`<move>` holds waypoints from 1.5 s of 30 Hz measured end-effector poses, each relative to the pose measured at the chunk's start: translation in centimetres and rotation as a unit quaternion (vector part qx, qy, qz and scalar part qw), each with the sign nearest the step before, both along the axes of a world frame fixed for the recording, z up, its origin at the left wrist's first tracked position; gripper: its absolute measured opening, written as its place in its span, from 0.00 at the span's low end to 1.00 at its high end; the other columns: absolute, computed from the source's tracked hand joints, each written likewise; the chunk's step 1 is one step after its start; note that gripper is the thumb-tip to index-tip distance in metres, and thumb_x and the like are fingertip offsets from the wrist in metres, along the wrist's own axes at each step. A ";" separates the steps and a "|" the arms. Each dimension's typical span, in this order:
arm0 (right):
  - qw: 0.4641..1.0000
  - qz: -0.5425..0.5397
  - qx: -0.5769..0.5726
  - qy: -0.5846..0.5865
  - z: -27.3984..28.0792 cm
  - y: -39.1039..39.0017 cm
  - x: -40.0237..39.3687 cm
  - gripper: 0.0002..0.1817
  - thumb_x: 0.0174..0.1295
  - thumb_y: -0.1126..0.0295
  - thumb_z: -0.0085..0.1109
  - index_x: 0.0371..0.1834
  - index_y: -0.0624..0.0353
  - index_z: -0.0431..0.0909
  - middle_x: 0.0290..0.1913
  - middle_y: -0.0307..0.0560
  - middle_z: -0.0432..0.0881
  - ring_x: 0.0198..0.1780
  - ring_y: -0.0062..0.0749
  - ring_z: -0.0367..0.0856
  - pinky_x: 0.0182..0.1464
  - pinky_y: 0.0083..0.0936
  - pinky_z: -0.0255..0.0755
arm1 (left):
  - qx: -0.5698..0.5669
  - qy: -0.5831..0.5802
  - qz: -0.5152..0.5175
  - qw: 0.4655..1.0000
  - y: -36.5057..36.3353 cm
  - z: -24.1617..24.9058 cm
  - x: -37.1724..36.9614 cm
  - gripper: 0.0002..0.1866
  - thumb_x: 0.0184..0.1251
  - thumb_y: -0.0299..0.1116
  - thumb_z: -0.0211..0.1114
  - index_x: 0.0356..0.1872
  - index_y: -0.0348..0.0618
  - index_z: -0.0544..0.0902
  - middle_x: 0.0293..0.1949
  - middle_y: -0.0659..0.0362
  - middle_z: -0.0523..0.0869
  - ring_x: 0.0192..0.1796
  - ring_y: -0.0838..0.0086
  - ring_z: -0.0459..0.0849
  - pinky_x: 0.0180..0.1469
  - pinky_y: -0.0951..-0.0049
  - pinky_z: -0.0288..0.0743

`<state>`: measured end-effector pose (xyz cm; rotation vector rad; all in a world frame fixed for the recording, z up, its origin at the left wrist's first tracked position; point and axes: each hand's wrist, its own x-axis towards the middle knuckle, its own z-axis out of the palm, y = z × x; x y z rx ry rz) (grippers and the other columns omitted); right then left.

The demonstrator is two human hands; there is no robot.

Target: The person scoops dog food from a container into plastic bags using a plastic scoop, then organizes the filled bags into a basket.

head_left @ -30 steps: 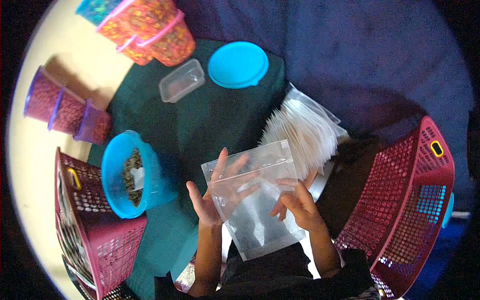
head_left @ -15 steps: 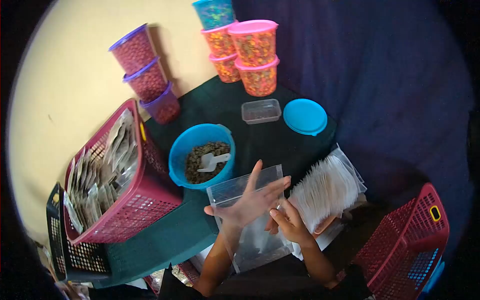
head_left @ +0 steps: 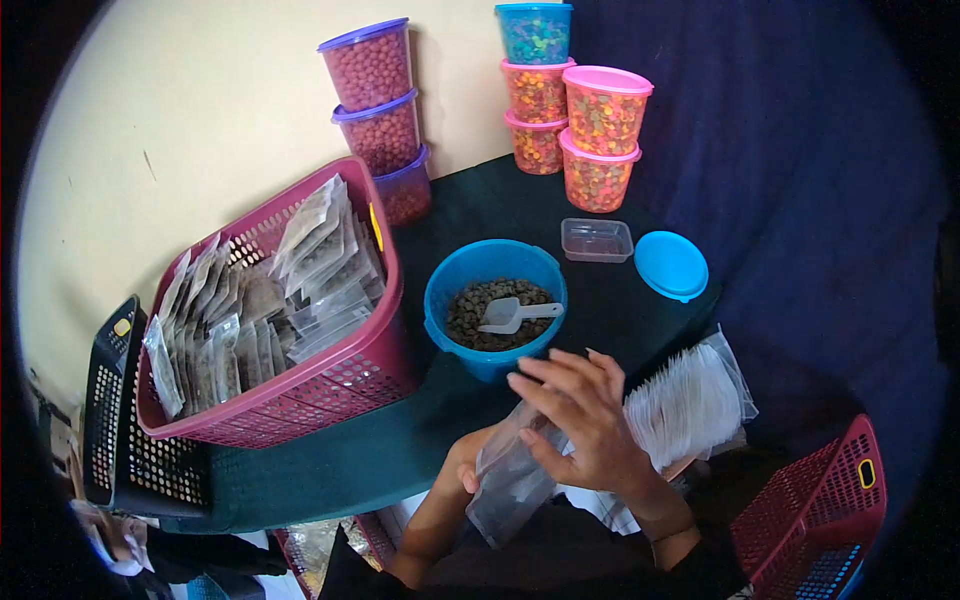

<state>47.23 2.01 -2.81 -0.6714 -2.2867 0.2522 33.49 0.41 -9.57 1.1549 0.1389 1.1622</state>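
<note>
A clear plastic bag [head_left: 512,492] is held tilted in front of me by my left hand [head_left: 468,462]. That hand's thumb shows at the bag's left edge, and its fingers are hidden behind the plastic and my other hand. Over the bag's upper part, my right hand [head_left: 590,430] is open with its fingers spread and the thumb close to the plastic. Just beyond the hands stands a blue tub [head_left: 436,325] of dark brown pieces [head_left: 468,318]. A white scoop [head_left: 508,316] lies on the pieces.
A maroon basket [head_left: 300,420] of filled packets [head_left: 225,360] stands left, beside a black basket [head_left: 105,420]. Stacked bags [head_left: 685,405] lie right, near another maroon basket [head_left: 800,500]. Behind are a clear tray [head_left: 597,240], blue lid [head_left: 671,266] and stacked tubs [head_left: 605,110].
The view has swung left. My left hand was spread flat behind the bag and now grips its edge; my right hand has let go of the bag's side and risen over its top, fingers spread.
</note>
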 end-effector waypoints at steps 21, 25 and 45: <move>0.952 0.004 0.222 0.212 -4.7 2.2 -10.2 0.14 0.42 0.73 0.63 0.36 0.55 0.80 0.41 0.40 0.77 0.42 0.28 0.72 0.43 0.29 0.66 | -0.003 0.016 -0.068 0.998 -8.8 -5.3 -14.7 0.72 0.19 0.69 0.65 0.63 0.35 0.34 0.61 0.43 0.50 0.64 0.56 0.50 0.63 0.62 0.42; 0.958 -0.004 0.204 0.204 -5.3 2.3 -10.7 0.13 0.43 0.73 0.61 0.36 0.56 0.80 0.41 0.41 0.77 0.43 0.29 0.72 0.44 0.29 0.67 | -0.017 0.012 -0.092 0.996 -2.0 -2.3 -11.9 0.73 0.19 0.69 0.65 0.63 0.35 0.34 0.61 0.43 0.50 0.64 0.56 0.50 0.63 0.62 0.42; 0.948 0.148 0.153 0.239 -4.8 10.2 -8.3 0.14 0.42 0.75 0.62 0.36 0.56 0.78 0.42 0.38 0.75 0.43 0.26 0.73 0.46 0.26 0.68 | -0.014 -0.002 0.008 1.000 4.7 -0.7 -7.1 0.73 0.18 0.68 0.66 0.63 0.34 0.34 0.61 0.43 0.49 0.64 0.56 0.50 0.63 0.63 0.41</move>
